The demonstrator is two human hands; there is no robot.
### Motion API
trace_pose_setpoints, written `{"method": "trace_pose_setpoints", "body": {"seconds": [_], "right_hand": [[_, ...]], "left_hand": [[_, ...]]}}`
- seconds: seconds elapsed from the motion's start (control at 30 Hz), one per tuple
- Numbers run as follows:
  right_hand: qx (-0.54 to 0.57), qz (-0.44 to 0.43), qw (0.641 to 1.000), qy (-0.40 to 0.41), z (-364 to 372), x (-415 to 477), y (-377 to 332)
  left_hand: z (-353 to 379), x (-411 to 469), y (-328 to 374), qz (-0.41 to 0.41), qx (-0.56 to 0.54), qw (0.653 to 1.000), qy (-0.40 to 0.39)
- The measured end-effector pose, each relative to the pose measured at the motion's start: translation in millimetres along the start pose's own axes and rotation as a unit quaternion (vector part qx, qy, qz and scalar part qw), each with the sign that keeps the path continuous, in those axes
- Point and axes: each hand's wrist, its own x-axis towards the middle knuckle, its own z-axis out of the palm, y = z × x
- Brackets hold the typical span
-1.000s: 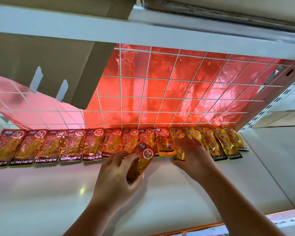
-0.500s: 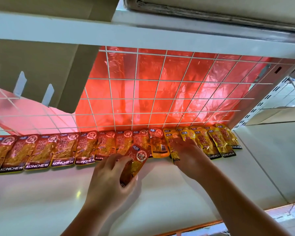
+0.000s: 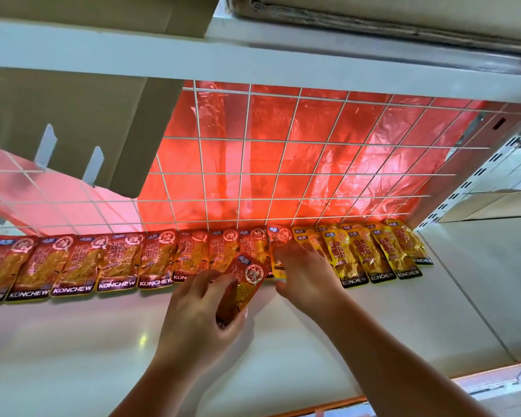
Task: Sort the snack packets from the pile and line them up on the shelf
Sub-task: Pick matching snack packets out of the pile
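A row of several red snack packets lies along the back of the white shelf, followed on the right by several yellow packets. My left hand grips one more red packet, tilted, just in front of the row's middle. My right hand rests on the packets where red meets yellow, its fingers on a yellow packet whose lower part it hides.
A white wire grid with red plastic sheet behind it backs the shelf. A cardboard box hangs at upper left. The upper shelf's edge runs overhead. A perforated upright bounds the right end.
My right hand has shifted left along the row, from the yellow packets to the red-yellow junction. My left hand still holds the tilted red packet in much the same spot.
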Motion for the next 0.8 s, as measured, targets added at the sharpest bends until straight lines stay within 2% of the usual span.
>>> {"method": "trace_pose_setpoints", "body": {"seconds": [0.2, 0.33, 0.43, 0.53, 0.6, 0.73, 0.77, 0.8], "right_hand": [[0.011, -0.016, 0.996, 0.092, 5, -2, -1], [0.025, -0.004, 0.974, 0.225, -12, 3, 2], [0.085, 0.022, 0.953, 0.289, -35, 2, 9], [0.192, 0.084, 0.924, 0.321, -61, -26, 8], [0.267, 0.151, 0.904, 0.299, -64, -59, 5], [0.412, 0.280, 0.852, 0.161, -29, -126, 15], [0.432, 0.311, 0.838, 0.119, -19, -137, 21], [0.419, 0.332, 0.841, 0.082, -11, -146, 27]], "left_hand": [[1, 0, -2, -0.003, -0.002, 1.000, -0.008], [1, 1, -2, -0.002, -0.016, 1.000, -0.003], [1, 1, -3, 0.003, -0.024, 1.000, 0.003], [0, 0, -2, 0.011, -0.025, 1.000, 0.010], [0, 0, -2, 0.012, -0.030, 0.999, 0.011], [-2, 1, -1, -0.009, -0.040, 0.999, -0.015], [-3, 1, 0, -0.015, -0.041, 0.999, -0.019], [-3, 1, 0, -0.016, -0.040, 0.999, -0.022]]}}
